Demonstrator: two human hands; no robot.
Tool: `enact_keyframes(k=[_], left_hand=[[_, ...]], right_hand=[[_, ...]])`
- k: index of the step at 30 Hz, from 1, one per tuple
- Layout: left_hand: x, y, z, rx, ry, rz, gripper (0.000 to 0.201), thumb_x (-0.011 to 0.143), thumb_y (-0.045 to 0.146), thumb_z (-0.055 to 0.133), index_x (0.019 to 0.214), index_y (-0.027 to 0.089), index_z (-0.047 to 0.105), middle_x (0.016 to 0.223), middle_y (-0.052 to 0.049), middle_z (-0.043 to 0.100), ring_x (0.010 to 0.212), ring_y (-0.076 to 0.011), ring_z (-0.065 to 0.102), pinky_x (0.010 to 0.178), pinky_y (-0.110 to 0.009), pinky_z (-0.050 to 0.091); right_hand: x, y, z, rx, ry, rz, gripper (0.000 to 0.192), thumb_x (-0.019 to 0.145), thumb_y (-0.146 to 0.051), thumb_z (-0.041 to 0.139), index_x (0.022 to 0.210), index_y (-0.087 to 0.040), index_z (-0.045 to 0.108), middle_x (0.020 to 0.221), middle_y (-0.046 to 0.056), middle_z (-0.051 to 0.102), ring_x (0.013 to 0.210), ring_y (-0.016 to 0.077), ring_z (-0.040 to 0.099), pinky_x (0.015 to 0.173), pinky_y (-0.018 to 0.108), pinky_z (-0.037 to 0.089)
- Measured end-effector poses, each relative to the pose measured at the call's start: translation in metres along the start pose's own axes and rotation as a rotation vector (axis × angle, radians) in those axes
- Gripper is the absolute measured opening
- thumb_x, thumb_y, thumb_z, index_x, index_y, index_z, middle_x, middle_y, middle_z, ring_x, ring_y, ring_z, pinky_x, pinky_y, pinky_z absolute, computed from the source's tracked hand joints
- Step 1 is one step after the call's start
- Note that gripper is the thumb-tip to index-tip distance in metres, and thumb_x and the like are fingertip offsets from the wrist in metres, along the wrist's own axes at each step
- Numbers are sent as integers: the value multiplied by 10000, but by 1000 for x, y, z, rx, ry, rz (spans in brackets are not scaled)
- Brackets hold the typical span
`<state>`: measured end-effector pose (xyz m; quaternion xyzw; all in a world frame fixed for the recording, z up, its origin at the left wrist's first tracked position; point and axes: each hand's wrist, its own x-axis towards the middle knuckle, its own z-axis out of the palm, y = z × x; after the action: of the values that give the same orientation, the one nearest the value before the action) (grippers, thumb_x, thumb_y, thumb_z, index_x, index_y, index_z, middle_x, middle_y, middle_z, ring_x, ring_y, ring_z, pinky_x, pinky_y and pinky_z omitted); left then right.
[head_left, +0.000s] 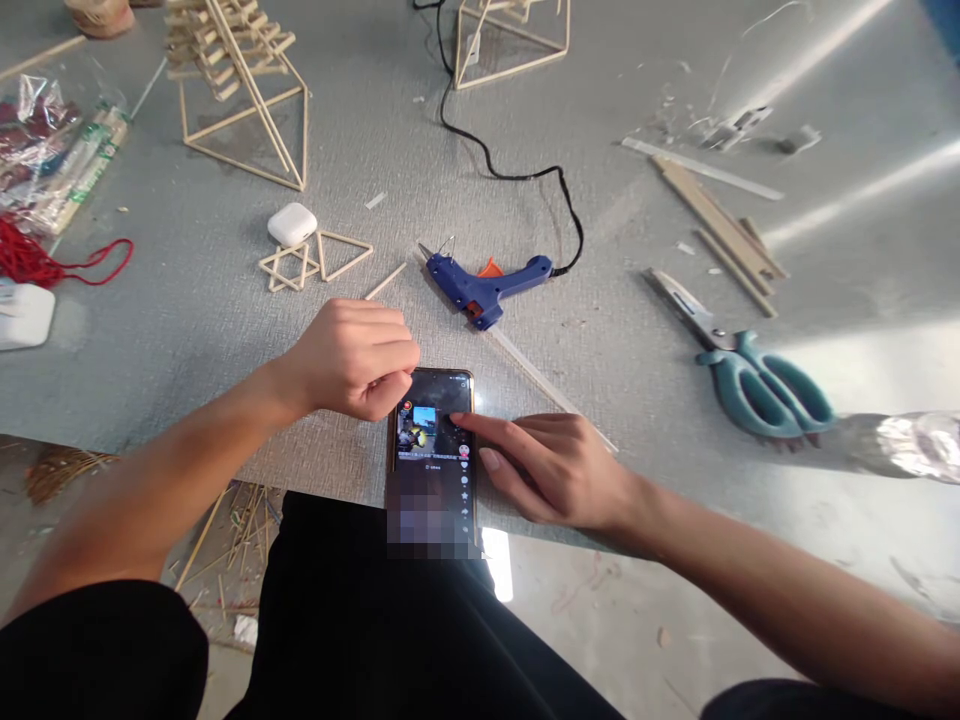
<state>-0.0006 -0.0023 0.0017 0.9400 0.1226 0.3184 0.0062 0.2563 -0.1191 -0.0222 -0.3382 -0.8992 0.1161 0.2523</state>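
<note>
Head view: phone [433,440] under right grip [555,470]

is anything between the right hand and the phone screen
Nothing visible does. The right hand lies on the table beside the phone, its index fingertip already on the screen's right edge. The left hand hovers over the phone's top-left corner.

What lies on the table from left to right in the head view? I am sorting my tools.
Red string → earbud case → stick triangles → phone → glue gun → scissors.
</note>
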Motion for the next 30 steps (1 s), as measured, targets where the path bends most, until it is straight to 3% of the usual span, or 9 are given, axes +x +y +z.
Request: enact_keyframes(k=[19, 30], left_hand=[[0, 1, 0, 18, -33, -10, 245, 805, 132, 416, 575, 211, 450, 523, 24, 432, 515, -130, 399, 527, -292, 359], [0, 0, 0, -11, 5, 9, 221, 793, 118, 445, 593, 213, 451, 537, 26, 431, 525, -135, 385, 526, -297, 362]], right_hand=[[0, 0, 1, -6, 4, 12, 326, 1031, -222, 447, 1329, -130, 541, 666, -43, 644, 477, 89, 549, 468, 270, 410], [1, -1, 0, -11, 11, 1, 304, 1047, -226, 440, 1298, -101, 557, 673, -31, 656, 476, 95, 554, 470, 271, 418]])
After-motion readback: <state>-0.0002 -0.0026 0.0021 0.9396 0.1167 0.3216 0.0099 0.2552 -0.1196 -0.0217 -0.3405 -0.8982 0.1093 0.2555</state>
